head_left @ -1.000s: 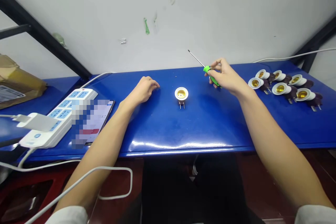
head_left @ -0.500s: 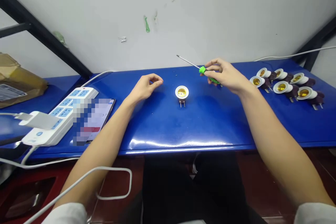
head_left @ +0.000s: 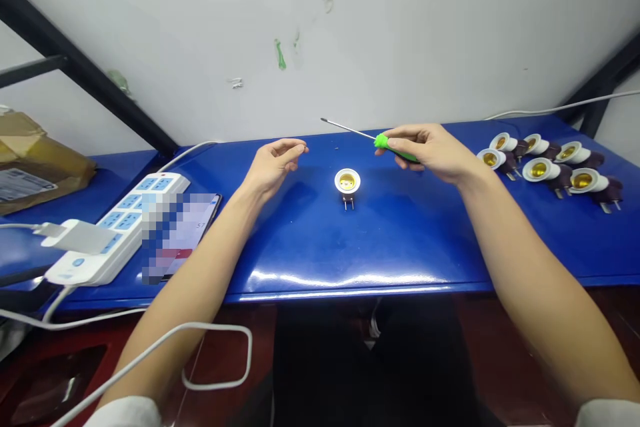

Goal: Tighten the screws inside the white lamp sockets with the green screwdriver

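A white-rimmed socket (head_left: 347,181) with a brass-coloured inside rests on the blue desk (head_left: 310,247), between the two hands and touching neither, its two metal prongs (head_left: 349,205) pointing toward the person. The right hand (head_left: 435,150) is closed around the green handle of a screwdriver (head_left: 384,142), whose shaft points left, its tip above and beyond the socket. The left hand (head_left: 270,167) has thumb and forefinger together; whether they pinch anything small, I cannot tell. Well to the right lie six similar sockets (head_left: 584,180) in a cluster. On the left, a phone (head_left: 203,217) lies beside a white power strip (head_left: 133,217) with a charger (head_left: 83,237) plugged in, and a white cable (head_left: 215,327) crosses in front of the left forearm.
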Motion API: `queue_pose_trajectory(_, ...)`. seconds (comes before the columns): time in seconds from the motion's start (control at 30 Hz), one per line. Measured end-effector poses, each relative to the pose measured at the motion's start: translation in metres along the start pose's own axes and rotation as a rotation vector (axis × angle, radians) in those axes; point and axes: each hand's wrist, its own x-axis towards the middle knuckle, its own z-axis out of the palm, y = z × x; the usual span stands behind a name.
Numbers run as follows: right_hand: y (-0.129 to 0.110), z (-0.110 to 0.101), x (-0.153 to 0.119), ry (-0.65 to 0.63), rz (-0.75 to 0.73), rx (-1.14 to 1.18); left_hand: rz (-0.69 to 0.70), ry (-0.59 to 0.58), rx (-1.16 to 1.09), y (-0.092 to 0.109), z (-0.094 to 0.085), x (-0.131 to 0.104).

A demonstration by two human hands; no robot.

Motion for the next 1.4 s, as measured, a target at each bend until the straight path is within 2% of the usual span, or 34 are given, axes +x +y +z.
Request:
queue_pose_trajectory(0.57,-0.002,0.003,-0.003,-0.096,0.018,-0.085,0.084,-0.086,0.100,0.002,0.003,-0.009)
queue_pose_trajectory(1.4,-0.003,0.003,-0.003,-0.094,0.024,-0.100,0.088,-0.123,0.121,0.004,0.004,-0.011)
